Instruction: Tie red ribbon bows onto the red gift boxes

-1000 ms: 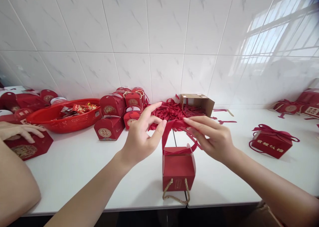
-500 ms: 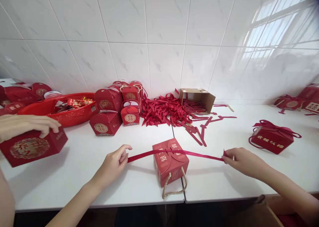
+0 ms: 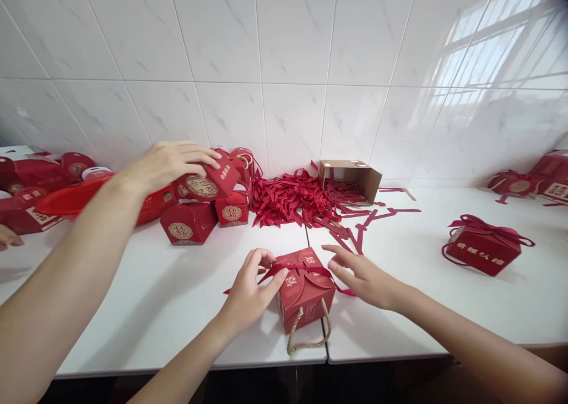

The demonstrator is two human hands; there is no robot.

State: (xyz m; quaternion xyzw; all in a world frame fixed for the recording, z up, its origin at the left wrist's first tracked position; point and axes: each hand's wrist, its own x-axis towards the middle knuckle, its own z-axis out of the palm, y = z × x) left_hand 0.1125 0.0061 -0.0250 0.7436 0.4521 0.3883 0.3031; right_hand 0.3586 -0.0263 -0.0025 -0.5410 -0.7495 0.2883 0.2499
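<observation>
In front of me stands a red gift box [image 3: 304,300] with gold characters, its twisted rope handle [image 3: 310,346] hanging down the front. A dark red ribbon [image 3: 306,268] runs across its lid. My left hand [image 3: 252,288] is at the box's left top edge, fingers curled around the ribbon and thumb lying along the lid; a ribbon tail sticks out behind it. On the right side, my right hand [image 3: 361,277] has its fingers stretched and apart, close to the lid. The other ribbon end hangs beneath that hand, and I see no firm grip on it.
At left, another person's hand [image 3: 177,158] holds a red box [image 3: 208,179] over stacked boxes [image 3: 189,222] and beside a red basket [image 3: 155,206]. A ribbon pile [image 3: 288,197] and an open cardboard box [image 3: 373,182] lie behind. A bow-tied box [image 3: 483,250] stands right.
Both my hands came inward from the stretched ribbon ends to the box, and the ribbon is now slack. The other person's hand carried a red box from the left onto the stack.
</observation>
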